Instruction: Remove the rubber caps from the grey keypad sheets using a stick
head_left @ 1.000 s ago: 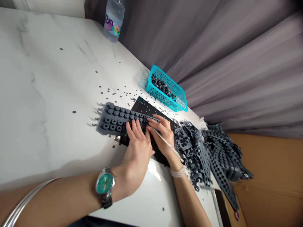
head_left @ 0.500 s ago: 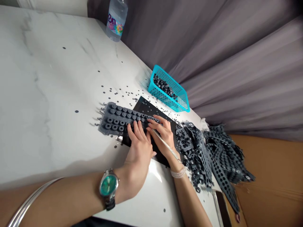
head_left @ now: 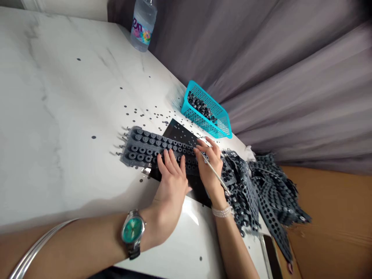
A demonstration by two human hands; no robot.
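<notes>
Now the left hand (head_left: 171,182) lies flat, fingers (head_left: 170,159) spread, pressing on the near edge of the grey sheet (head_left: 145,147) of round studs, which lies at the middle of the desk (head_left: 58,97), partly over a black mat (head_left: 180,133). The right hand (head_left: 209,162) sits at 3 o'clock of the left, its fingers pinched narrow around a thin white stick (head_left: 216,175), fingertips touching the sheet's right end. A watch (head_left: 132,232) is on the left wrist and a bead bracelet (head_left: 222,211) on the right.

At 1 o'clock of the hands stands a teal basket (head_left: 207,116) with dark pieces inside, close to the desk's far edge. At 3 to 4 o'clock a pile of holed grey sheets (head_left: 261,193) crowds against the right wrist and spills over the desk's edge. Small dark discs (head_left: 145,114) are scattered at 11 to 12 o'clock of the sheet, and a few lie farther off. A water bottle (head_left: 143,25) stands at the far edge, at 12 o'clock.

The desk is white with grey marbling. Grey curtains (head_left: 276,69) hang behind it, and brown cardboard (head_left: 334,224) shows at the lower right.
</notes>
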